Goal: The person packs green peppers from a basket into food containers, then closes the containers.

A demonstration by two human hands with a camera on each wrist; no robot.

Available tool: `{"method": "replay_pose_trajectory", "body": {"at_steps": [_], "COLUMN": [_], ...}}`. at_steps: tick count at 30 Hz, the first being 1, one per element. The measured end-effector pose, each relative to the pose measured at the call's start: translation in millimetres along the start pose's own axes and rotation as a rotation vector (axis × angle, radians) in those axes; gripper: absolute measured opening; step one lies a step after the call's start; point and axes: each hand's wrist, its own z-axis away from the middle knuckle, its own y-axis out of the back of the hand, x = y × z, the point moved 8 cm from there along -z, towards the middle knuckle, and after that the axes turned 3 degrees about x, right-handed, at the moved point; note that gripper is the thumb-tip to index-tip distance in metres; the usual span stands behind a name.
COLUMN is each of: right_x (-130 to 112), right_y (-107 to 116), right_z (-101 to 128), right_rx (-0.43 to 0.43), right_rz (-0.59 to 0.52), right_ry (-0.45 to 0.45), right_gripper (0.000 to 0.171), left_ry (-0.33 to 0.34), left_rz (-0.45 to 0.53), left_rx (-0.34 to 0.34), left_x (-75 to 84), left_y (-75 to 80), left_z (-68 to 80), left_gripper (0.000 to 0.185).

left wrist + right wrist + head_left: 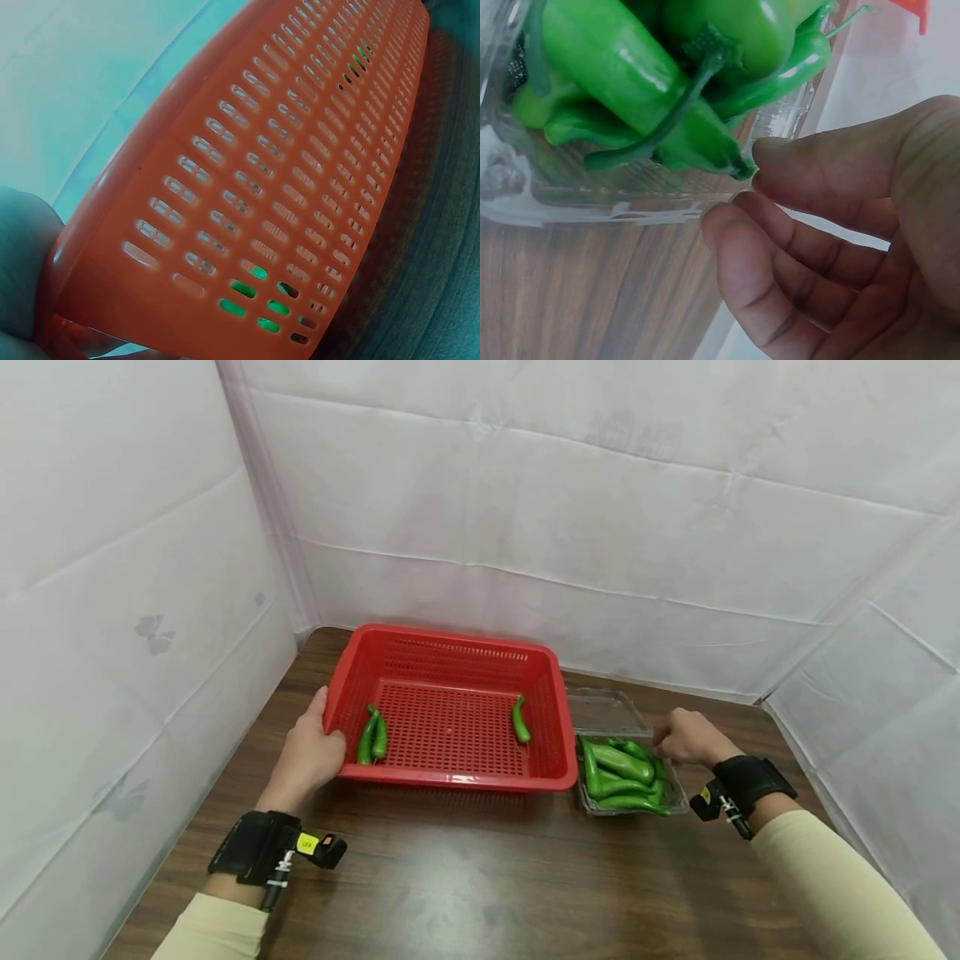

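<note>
So the red plastic basket (pixel 450 710) sits on the dark wood tabletop (pixel 465 877), toward the back, and everything else is easiest to place off it. The left hand (pixel 309 756) is clamped on the basket's near-left corner, thumb hooked over the rim and the rest of the hand against the outside wall; the left wrist view is basically just that slotted red wall (pixel 285 172) filling the picture, with bits of green showing through the holes. Inside the basket there are two green peppers (pixel 372 737) lying together against the left wall and one more green pepper (pixel 521 720) by the right wall. Just beside the basket's right side is a clear plastic clamshell tray (pixel 678 797), lid flopped open behind it, stuffed with a pile of green peppers (pixel 618 768). The right hand (pixel 686 739) is at the far-right edge of that tray, fingers (pixel 795 225) loosely curled with the tips right at the tray's rim and near a pepper stem; from the right wrist view it isn't gripping anything, more relaxed than clenched. Both wrists wear black straps with small cameras, and white cloth walls surround the tabletop.
</note>
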Motion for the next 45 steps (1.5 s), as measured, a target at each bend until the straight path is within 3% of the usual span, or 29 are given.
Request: {"method": "replay_pose_trajectory", "body": {"at_steps": [5, 10, 13, 19, 23, 28, 33, 36, 39, 45], "right_x": [-15, -47, -76, -162, -224, -286, -333, -355, -369, -372], "right_y": [13, 34, 45, 51, 31, -17, -65, -86, -103, -116], "right_z": [-7, -23, -35, -69, -93, -114, -125, -131, -133, -131], "right_rx": [0.051, 0.086, 0.087, 0.096, 0.020, -0.125, -0.224, -0.250, -0.269, -0.223], "right_rz": [0.011, 0.002, 0.008, 0.099, 0.166, 0.167, 0.157, 0.151, 0.121, 0.190], "right_ry": [0.045, 0.079, 0.077, 0.186, 0.258, 0.312, 0.334, 0.351, 0.353, 0.366], "right_gripper": [0.029, 0.023, 0.019, 0.019, 0.018, 0.012, 0.029, 0.038, 0.035, 0.027], "left_ry": [-0.008, -0.003, -0.010, -0.003, 0.011, 0.013, 0.029, 0.035, 0.036, 0.054], "left_rz": [-0.005, -0.008, -0.001, -0.004, -0.003, 0.030, 0.030, 0.026, 0.022, 0.044], "left_rx": [0.013, 0.014, 0.013, 0.019, 0.026, 0.028, 0.038, 0.046, 0.040, 0.027], "left_x": [0.2, -0.9, 0.0, -0.7, -0.8, 1.1, 1.6, 2.4, 3.9, 5.8], "left_y": [5.0, 4.2, 1.8, 0.5, -1.6, -7.4, -13.6, -16.7, -21.9, -31.1], "left_z": [1.8, 1.3, 1.0, -0.1, -1.8, -1.9, -1.7, -1.9, -1.6, 1.3], "left_gripper": [0.078, 0.078, 0.078, 0.077, 0.078, 0.078, 0.078, 0.078, 0.078, 0.077]}}
